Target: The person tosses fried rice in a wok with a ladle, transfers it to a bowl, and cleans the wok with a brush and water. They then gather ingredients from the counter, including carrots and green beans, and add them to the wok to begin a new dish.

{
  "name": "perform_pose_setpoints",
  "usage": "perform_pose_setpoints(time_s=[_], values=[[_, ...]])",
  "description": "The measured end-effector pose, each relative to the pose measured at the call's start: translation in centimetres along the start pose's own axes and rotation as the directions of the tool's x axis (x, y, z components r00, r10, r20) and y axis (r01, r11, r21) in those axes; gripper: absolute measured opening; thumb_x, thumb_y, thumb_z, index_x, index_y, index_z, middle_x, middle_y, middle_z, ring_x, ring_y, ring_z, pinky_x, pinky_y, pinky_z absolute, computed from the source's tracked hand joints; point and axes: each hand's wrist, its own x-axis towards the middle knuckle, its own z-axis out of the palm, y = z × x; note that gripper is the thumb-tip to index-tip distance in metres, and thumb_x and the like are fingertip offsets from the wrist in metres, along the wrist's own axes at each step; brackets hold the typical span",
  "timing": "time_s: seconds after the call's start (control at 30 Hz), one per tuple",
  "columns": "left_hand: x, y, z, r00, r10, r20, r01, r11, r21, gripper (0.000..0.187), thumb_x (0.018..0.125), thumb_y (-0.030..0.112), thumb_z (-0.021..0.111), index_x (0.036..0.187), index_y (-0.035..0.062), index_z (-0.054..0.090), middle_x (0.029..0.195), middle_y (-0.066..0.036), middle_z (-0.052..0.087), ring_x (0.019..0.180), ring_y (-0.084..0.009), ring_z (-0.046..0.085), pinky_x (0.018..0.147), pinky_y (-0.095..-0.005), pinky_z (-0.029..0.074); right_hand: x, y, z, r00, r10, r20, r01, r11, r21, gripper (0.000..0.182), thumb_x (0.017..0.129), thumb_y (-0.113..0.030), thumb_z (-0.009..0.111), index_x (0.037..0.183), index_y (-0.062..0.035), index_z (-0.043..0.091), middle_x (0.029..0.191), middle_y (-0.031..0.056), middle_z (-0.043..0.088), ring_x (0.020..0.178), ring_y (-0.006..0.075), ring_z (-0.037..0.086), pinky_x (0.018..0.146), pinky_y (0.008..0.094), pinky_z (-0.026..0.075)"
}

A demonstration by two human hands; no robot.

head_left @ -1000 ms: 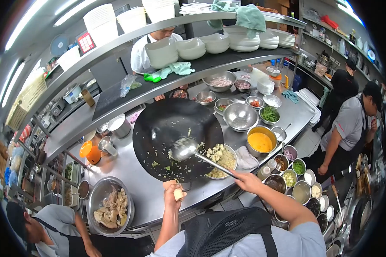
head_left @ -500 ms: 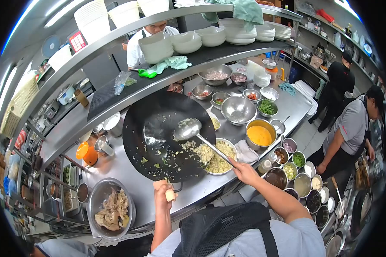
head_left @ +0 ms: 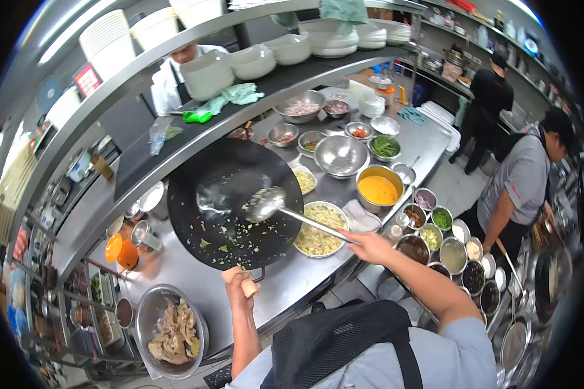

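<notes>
My left hand (head_left: 239, 288) is closed round a folded pale-orange cloth (head_left: 247, 282) at the near rim of a big black wok (head_left: 204, 165). The wok's near handle (head_left: 258, 273) shows beside the cloth. My right hand (head_left: 368, 247) grips the end of a long steel ladle (head_left: 315, 223). Its bowl is inside the wok, near the right side. Chopped bits and a few green leaves cling to the wok. Against the wok's right edge stands a round dish (head_left: 320, 251) heaped with pale yellow, rice-like food. A smaller dish of similar food (head_left: 305, 182) is behind it.
A steel bowl of meat pieces (head_left: 175, 334) stands at the lower left. Orange liquid fills a pot (head_left: 378, 189) on the right, near an empty steel bowl (head_left: 339, 155). A shelf (head_left: 136, 168) crosses above the wok. A co-worker (head_left: 516, 172) stands at the right.
Food was spilling from the wok's edge onto the round dish; now it lies on the dish and the ladle is farther inside the wok. The whole view has shifted.
</notes>
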Motion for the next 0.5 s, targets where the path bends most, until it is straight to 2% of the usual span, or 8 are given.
perform_pose_setpoints(time_s=[0.03,0.07,0.13,0.27,0.33,0.4,0.43,0.5], values=[[0.1,-0.3,0.1,0.999,-0.017,-0.04,0.015,0.999,-0.044,0.024,0.082,0.017,0.066,0.098,0.0009,0.057,0.074,-0.011,0.064,0.05,-0.0201,0.061,0.041,-0.0301,0.057,0.6,-1.7,0.8,0.98,0.153,0.13,-0.156,0.988,0.006,0.062,0.099,-0.027,0.063,0.157,-0.0358,0.043,0.108,0.0206,0.072,0.088,0.0412,0.069,0.078,0.0499,0.056],[0.1,-0.3,0.3,0.999,-0.033,-0.023,0.033,0.999,-0.033,0.024,0.082,0.017,0.066,0.098,0.0009,0.057,0.074,-0.011,0.064,0.05,-0.0201,0.061,0.041,-0.0301,0.057,0.3,-1.8,2.2,0.995,0.077,0.061,-0.082,0.992,0.092,0.061,0.1,-0.025,0.061,0.157,-0.0354,0.043,0.102,0.0199,0.071,0.085,0.0414,0.068,0.076,0.0492,0.056],[0.5,0.1,0.3,0.998,-0.066,0.003,0.065,0.989,-0.134,0.024,0.082,0.018,0.067,0.097,0.0014,0.057,0.075,-0.011,0.064,0.049,-0.0203,0.061,0.04,-0.0301,0.055,-1.9,-1.0,3.1,0.997,0.069,0.02,-0.069,0.998,0.001,0.059,0.1,-0.025,0.061,0.156,-0.0352,0.046,0.09,0.018,0.067,0.08,0.0407,0.067,0.072,0.0494,0.055],[2.2,0.8,-0.5,1.0,-0.03,0.005,0.03,0.996,-0.08,0.024,0.08,0.017,0.068,0.096,0.0027,0.057,0.075,-0.01,0.064,0.053,-0.0197,0.062,0.041,-0.0307,0.056,-10.8,2.7,0.2,0.987,0.143,-0.075,-0.155,0.966,-0.206,0.057,0.098,-0.025,0.064,0.153,-0.0345,0.051,0.08,0.0153,0.06,0.074,0.037,0.066,0.065,0.0484,0.054],[3.0,1.0,-1.1,1.0,-0.006,-0.009,0.006,0.999,-0.045,0.024,0.08,0.017,0.068,0.096,0.0028,0.057,0.074,-0.01,0.063,0.053,-0.0192,0.062,0.042,-0.031,0.056,-13.1,-0.3,-3.6,0.963,0.264,-0.051,-0.268,0.937,-0.222,0.056,0.097,-0.023,0.066,0.151,-0.0319,0.053,0.081,0.015,0.061,0.072,0.0362,0.067,0.065,0.0468,0.055],[3.3,1.1,-1.4,1.0,0.007,-0.011,-0.007,1.0,0.002,0.023,0.08,0.017,0.067,0.096,0.0029,0.057,0.074,-0.009,0.062,0.054,-0.0188,0.062,0.042,-0.0313,0.057,-15.0,-1.7,-3.1,0.935,0.341,-0.101,-0.345,0.938,-0.034,0.055,0.097,-0.022,0.068,0.15,-0.028,0.055,0.095,0.0174,0.07,0.078,0.0379,0.07,0.069,0.0442,0.057],[3.1,1.4,-1.5,1.0,-0.019,0.005,0.019,1.0,-0.01,0.022,0.081,0.015,0.067,0.096,0.002,0.057,0.075,-0.009,0.062,0.054,-0.0188,0.062,0.043,-0.0324,0.058,-15.5,-2.5,-2.1,0.917,0.382,-0.115,-0.37,0.922,0.112,0.054,0.098,-0.022,0.068,0.151,-0.024,0.055,0.113,0.0214,0.072,0.087,0.0369,0.073,0.075,0.0419,0.058],[2.6,0.9,-1.5,0.998,-0.067,-0.003,0.067,0.997,-0.046,0.02,0.082,0.014,0.066,0.096,0.0017,0.058,0.077,-0.01,0.062,0.056,-0.0188,0.062,0.045,-0.0332,0.06,-15.0,-5.5,-0.6,0.917,0.339,-0.21,-0.273,0.917,0.289,0.055,0.1,-0.02,0.067,0.153,-0.0167,0.052,0.116,0.0235,0.072,0.088,0.0285,0.075,0.08,0.0386,0.058]])
